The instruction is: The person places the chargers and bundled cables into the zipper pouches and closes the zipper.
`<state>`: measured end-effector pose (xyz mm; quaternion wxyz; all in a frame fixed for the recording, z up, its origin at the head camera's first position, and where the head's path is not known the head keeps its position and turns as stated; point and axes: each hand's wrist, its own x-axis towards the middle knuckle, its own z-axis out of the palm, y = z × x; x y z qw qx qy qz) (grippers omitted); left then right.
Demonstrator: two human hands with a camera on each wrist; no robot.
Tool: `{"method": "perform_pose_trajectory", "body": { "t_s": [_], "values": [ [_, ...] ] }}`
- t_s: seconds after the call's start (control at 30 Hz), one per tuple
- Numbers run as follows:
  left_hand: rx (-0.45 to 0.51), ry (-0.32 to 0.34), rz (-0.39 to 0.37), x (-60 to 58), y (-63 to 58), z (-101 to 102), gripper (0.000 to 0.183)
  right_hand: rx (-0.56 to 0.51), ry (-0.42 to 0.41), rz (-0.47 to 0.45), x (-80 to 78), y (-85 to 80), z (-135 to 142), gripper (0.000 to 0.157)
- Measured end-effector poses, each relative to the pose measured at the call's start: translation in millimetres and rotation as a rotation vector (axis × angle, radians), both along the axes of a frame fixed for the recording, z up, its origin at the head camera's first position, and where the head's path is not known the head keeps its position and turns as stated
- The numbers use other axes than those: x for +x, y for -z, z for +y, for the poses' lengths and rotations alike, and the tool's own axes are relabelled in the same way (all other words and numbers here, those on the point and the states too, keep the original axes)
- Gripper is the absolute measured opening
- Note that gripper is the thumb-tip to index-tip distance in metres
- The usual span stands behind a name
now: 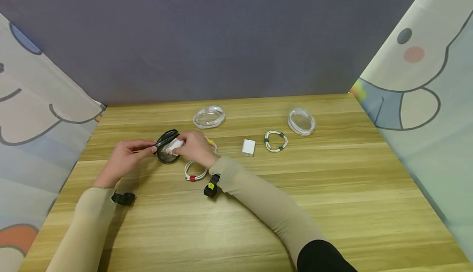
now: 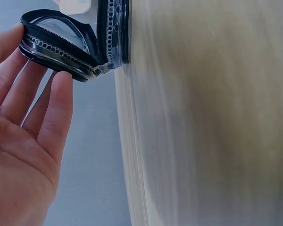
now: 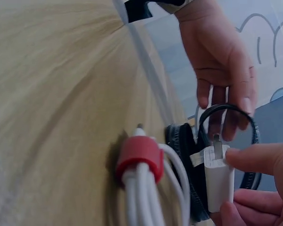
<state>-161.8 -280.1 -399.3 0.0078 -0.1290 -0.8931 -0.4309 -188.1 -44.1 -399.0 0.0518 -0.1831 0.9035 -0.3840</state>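
A small round clear zip case with black trim (image 1: 161,157) lies at the left of the table, its lid raised. My left hand (image 1: 123,160) holds the lid's edge between thumb and fingertips, as the left wrist view shows on the black zipper rim (image 2: 61,44). Over the case, my right hand (image 1: 196,146) pinches a white charger plug (image 3: 219,183), metal prongs exposed. Just below that hand is a coiled white cable with a red tie (image 1: 192,178). Another coil with a yellow tie (image 1: 210,141) is partly hidden behind the right hand.
Farther back lie a clear round case with white trim (image 1: 208,117) and a similar white-trimmed case (image 1: 301,122) to the right. Between them and nearer are a white charger block (image 1: 248,148) and a white cable with green ties (image 1: 276,141). A grey panel (image 1: 236,38) stands behind the table.
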Motion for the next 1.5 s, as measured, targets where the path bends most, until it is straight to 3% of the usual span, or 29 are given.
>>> {"method": "perform_pose_trajectory", "body": {
  "t_s": [0.17, 0.5, 0.8, 1.1, 1.37, 1.5],
  "values": [
    [-0.004, 0.001, -0.022, 2.1, -1.9, 0, 0.028, 0.021, 0.055, 0.02, 1.2, 6.6, -6, 0.04],
    [-0.02, 0.001, -0.06, 2.5, -2.9, 0, 0.034, 0.05, 0.055, 0.045, 0.5, 9.0, -8, 0.036],
    [-0.013, 0.004, -0.039, 2.0, -1.0, -1, 0.028, -0.003, 0.027, -0.03, 0.4, 7.0, 6, 0.036],
    [-0.026, 0.002, -0.013, 0.4, 1.5, -1, 0.028, -0.131, -0.128, -0.083, 0.5, 4.5, 31, 0.034],
    [-0.038, 0.004, -0.028, 0.9, 0.9, -3, 0.028, -0.059, -0.338, -0.1, -6.4, 4.0, 47, 0.024],
    [-0.029, 0.005, -0.046, 1.4, -0.1, -2, 0.029, 0.027, -0.395, -0.062, -8.9, 6.7, 48, 0.024]
  ]
}}
